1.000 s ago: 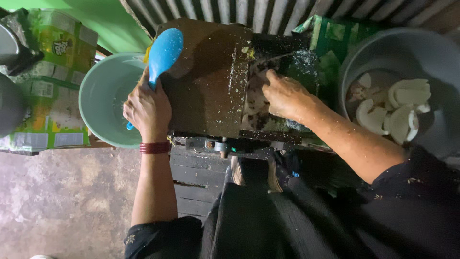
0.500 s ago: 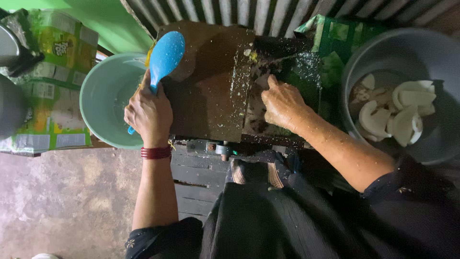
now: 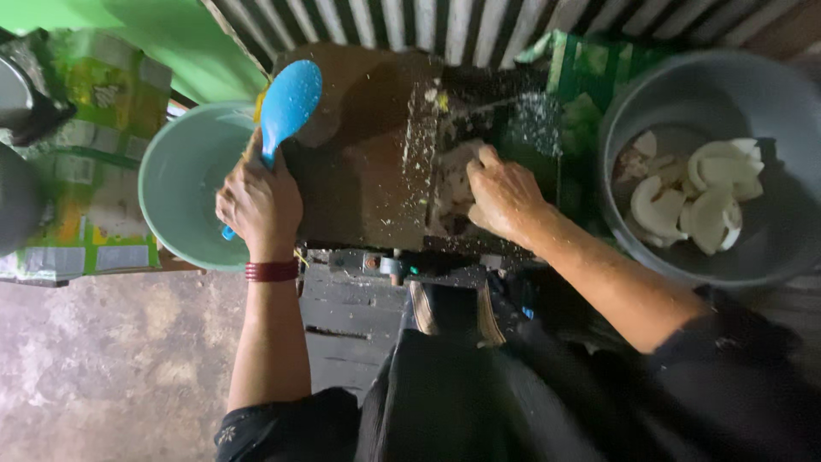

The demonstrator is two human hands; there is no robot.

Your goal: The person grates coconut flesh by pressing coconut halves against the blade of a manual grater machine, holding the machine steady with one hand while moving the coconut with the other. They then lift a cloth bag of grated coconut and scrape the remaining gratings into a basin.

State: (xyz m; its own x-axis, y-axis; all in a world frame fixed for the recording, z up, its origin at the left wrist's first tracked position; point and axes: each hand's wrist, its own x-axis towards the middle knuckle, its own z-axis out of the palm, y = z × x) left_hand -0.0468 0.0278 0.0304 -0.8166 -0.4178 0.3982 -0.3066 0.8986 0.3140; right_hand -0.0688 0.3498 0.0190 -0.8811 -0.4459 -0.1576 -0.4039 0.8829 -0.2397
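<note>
My left hand (image 3: 256, 201) grips a blue plastic scoop (image 3: 286, 107), its bowl raised over the left edge of a dark brown grating machine (image 3: 368, 171). My right hand (image 3: 505, 197) presses a white coconut piece (image 3: 453, 175) down into the machine's opening, fingers curled over it. White shreds are scattered across the machine top. A red band circles my left wrist.
A pale green basin (image 3: 184, 184) sits left of the machine under the scoop. A grey tub (image 3: 770, 248) on the right holds several white coconut pieces (image 3: 693, 197). Green printed sacks (image 3: 77, 137) lie far left; corrugated metal runs along the back. Concrete floor lies lower left.
My right hand has pushed slightly further up into the machine opening with the coconut piece. The left hand and scoop have stayed nearly still.
</note>
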